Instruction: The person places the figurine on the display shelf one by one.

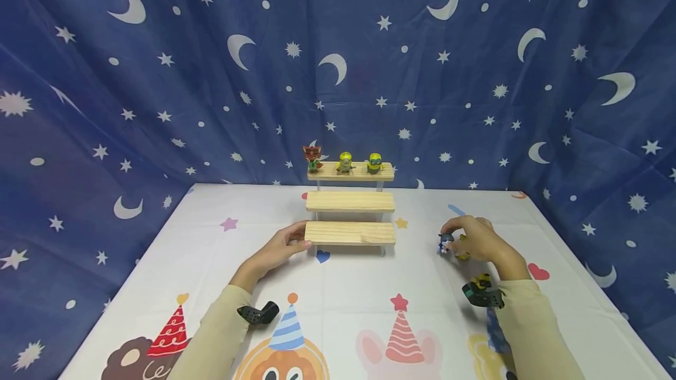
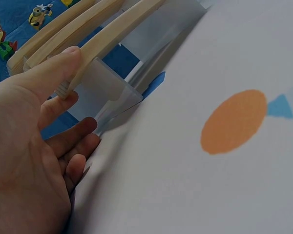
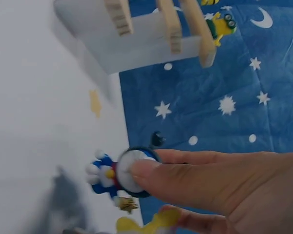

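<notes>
My right hand [image 1: 475, 242] pinches a small blue-and-white Doraemon-like figurine [image 3: 132, 170] between thumb and fingers. Its shadow falls apart from it on the cloth in the right wrist view. Close under that hand is a yellow figurine [image 3: 149, 225], partly hidden; whether the fingers touch it I cannot tell. My left hand [image 1: 282, 251] grips the left end of the lowest plank of a three-step wooden display stand [image 1: 350, 233], thumb on top and index finger at its end. On the top step stand a fox figurine [image 1: 312, 159] and two Minion figurines, one left [image 1: 345, 162], one right [image 1: 374, 163].
A white cloth with printed party animals covers the table [image 1: 422, 309]. Behind it hangs a blue curtain [image 1: 369, 75] with moons and stars. A yellow-and-black object [image 1: 482, 280] shows beside the right wrist camera [image 1: 483, 296].
</notes>
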Available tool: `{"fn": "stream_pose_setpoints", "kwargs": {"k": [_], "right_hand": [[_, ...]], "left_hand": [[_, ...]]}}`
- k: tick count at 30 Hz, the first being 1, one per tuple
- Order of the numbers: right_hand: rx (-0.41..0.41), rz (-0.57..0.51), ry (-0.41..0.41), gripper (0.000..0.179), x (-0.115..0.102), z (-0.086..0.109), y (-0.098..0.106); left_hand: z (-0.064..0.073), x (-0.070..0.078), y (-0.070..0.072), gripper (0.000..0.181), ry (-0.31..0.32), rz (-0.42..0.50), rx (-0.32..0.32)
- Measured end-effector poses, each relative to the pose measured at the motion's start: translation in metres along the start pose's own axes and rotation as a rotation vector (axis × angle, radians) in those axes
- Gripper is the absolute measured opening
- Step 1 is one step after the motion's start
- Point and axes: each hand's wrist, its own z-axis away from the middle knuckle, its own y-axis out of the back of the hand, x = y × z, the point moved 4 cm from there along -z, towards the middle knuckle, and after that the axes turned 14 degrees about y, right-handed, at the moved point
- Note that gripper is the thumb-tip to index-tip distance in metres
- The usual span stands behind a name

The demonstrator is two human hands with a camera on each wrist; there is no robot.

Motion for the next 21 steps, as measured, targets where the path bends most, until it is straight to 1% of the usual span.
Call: {"fn": "stream_pose_setpoints", "kwargs": {"k": [5, 8, 15, 21], "right_hand": [[0.092, 0.001, 0.042, 0.03, -0.008, 0.0, 0.008], [0.132, -0.024, 0.069, 0.031, -0.011, -0.002, 0.009], [0.188, -0.121, 0.119, 0.03, -0.017, -0.007, 0.007], [0.24, -0.107, 0.159, 0.033, -0.02, -0.013, 0.002]], "left_hand": [[-0.001, -0.001, 0.0, 0.066, -0.001, -0.004, 0.002], [-0.001, -0.001, 0.0, 0.066, 0.001, -0.004, 0.004], [0.002, 0.001, 0.0, 0.066, 0.0, -0.009, -0.001], [0.003, 0.003, 0.0, 0.065, 0.003, -0.007, 0.006]]}}
